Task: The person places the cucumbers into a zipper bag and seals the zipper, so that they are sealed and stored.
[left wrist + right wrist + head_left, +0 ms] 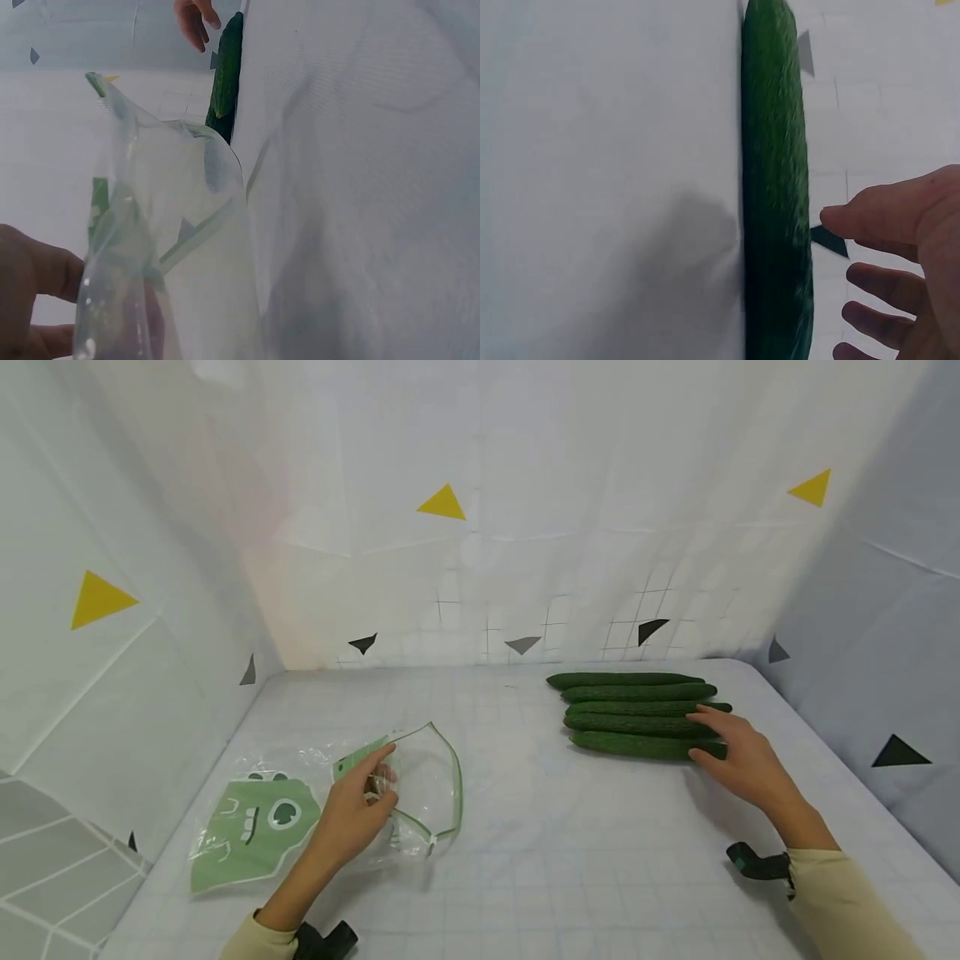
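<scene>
My left hand (pixel 352 810) grips a clear plastic bag (pixel 262 839) near its mouth. A green cartoon face is printed on the bag, and its green-edged mouth gapes to the right. In the left wrist view, the bag (pixel 202 292) stands open beside the thumb and a finger; the other fingers are mostly hidden. Several dark green cucumbers (pixel 637 745) lie side by side at the right back of the table. Over their right ends hovers my right hand (pixel 750 768), fingers spread and holding nothing. The right wrist view shows the nearest cucumber (pixel 776 187), apart from the thumb.
A white cloth with a faint grid covers the table (pixel 555 860). White sheet walls (pixel 600 460) with yellow and dark triangle marks enclose it at the back and both sides. Black wrist devices sit on both forearms.
</scene>
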Tool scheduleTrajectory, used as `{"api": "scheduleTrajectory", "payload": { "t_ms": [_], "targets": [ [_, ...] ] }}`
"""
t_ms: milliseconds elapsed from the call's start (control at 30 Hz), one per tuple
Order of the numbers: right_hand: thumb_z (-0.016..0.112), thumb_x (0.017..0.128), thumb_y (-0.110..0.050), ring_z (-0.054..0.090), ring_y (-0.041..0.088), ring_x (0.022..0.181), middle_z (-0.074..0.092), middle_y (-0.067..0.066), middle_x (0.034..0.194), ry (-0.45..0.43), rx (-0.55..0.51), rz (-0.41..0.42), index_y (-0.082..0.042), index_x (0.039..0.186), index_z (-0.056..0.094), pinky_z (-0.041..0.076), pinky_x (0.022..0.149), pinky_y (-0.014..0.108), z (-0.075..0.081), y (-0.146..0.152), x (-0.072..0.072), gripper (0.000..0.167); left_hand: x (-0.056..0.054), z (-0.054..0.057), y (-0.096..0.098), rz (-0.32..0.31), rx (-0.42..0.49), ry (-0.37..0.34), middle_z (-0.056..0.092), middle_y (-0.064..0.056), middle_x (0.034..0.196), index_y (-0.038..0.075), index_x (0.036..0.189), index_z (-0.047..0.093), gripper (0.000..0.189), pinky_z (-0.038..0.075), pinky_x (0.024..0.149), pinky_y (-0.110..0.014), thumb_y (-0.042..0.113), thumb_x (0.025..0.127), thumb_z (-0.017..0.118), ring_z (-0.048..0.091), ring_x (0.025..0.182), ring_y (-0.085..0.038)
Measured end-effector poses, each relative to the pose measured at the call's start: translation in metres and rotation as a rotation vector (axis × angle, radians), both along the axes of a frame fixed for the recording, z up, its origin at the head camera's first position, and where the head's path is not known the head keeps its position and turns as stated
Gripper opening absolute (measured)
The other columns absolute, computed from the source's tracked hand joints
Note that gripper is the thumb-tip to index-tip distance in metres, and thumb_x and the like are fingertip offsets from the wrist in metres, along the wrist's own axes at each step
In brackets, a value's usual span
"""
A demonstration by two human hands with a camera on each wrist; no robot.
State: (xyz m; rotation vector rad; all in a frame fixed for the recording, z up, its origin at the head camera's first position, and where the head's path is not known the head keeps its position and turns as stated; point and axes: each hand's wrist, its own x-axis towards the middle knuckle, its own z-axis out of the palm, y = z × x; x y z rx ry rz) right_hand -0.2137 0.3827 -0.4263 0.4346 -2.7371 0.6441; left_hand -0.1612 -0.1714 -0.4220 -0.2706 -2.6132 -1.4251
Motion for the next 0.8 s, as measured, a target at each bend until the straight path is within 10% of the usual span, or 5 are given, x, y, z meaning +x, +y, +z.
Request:
{"api": "scheduleTrajectory", "payload": {
  "t_ms": [800],
  "targets": [
    [0.086,0.088,-0.027,0.043,0.061,0.117,0.049,0.038,0.129,-0.142,0.118,-0.094,0.006,0.127,0.062,0.037,0.09,0.076,-0.018,0.035,-0.007,0.056,0.0,0.008,0.002,-0.008,0.072,-0.107,0.064,-0.011,0.112,0.007,0.157,0.044,0.071,0.058,0.069,-0.03,-0.003,0.091,0.065,0.066,0.093,-0.023]
  ]
}}
